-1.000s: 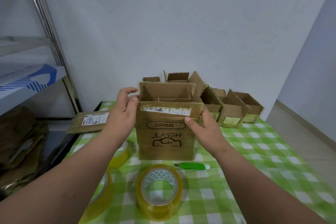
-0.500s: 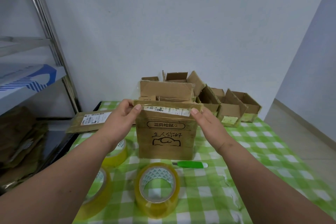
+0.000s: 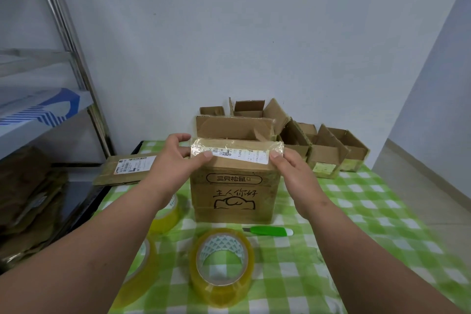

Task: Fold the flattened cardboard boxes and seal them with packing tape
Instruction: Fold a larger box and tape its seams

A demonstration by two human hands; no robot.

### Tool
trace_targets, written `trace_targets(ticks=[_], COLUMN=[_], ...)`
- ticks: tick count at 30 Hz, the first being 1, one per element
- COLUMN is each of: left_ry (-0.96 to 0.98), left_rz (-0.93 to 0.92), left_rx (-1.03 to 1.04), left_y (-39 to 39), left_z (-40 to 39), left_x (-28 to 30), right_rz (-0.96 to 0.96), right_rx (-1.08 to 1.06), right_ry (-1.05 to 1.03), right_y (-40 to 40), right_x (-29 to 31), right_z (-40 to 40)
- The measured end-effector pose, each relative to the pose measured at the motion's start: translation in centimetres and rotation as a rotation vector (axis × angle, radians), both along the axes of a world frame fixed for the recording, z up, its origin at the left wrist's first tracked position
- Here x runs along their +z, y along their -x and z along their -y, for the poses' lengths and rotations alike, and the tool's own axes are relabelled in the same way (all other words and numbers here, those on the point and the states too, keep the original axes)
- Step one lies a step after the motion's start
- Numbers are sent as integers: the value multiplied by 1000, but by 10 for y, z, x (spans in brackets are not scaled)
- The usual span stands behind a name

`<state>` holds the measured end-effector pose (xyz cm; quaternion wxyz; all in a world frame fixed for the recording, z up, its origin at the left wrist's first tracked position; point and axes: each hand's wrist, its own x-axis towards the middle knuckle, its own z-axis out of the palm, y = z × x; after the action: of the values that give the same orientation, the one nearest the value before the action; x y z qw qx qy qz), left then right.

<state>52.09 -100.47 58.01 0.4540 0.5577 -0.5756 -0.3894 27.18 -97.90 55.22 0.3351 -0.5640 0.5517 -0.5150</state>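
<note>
The near flap of the upright brown cardboard box [image 3: 234,186], printed with black characters and a cartoon outline, has come down over the opening since a second ago, when it stood raised and the inside showed; the far flap [image 3: 233,128] is up yet. The box stands on the green-and-white checked tablecloth [image 3: 362,211], between the person's forearms. The left hand [image 3: 175,158] grips the flap's left corner, thumb on the front and fingers curled over the top; the right hand [image 3: 293,173] pinches the right corner, thumb tip on the white shipping label [image 3: 237,154]. Judged by its look, the box is light and fairly stiff, but the creased flaps bend easily and their old glossy tape looks slick, so the corners and fold lines seem the surest places to hold. A roll of clear yellowish packing tape [image 3: 221,265] lies nearest the camera, two more rolls partly hidden under the left forearm, and a green utility knife [image 3: 267,231] sits just before the box. Open boxes [image 3: 328,153] stand behind, partly screened. The side flaps cannot be seen, and the label's print is too small to read.
</note>
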Motion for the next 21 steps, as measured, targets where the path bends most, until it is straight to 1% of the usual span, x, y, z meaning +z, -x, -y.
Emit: trace_targets(ticks=[1, 3, 5, 6, 8, 10, 14, 18, 21], left_ry=[3, 56, 134, 156, 166, 145, 105, 95, 92], left_rz=[1, 90, 167, 178, 208, 281, 401, 471, 500], left_rx=[7, 29, 52, 55, 31, -8, -49, -97, -131], left_y=[1, 4, 7, 8, 6, 6, 8, 5, 3], left_z=[2, 4, 6, 6, 9, 12, 16, 18, 20], left_x=[0, 0, 0, 1, 2, 4, 9, 10, 10], right_rz=[-8, 2, 59, 92, 82, 32, -127, -297, -373], right_rx=[-9, -34, -47, -51, -66, -62, -25, -73, -107], right_ry=[-5, -5, 4, 13, 19, 14, 23, 29, 39], right_y=[0, 0, -2, -2, -1, -2, -5, -4, -5], right_x=[-1, -2, -1, -2, -1, 1, 8, 8, 9], right_z=[1, 4, 6, 6, 7, 9, 11, 11, 13])
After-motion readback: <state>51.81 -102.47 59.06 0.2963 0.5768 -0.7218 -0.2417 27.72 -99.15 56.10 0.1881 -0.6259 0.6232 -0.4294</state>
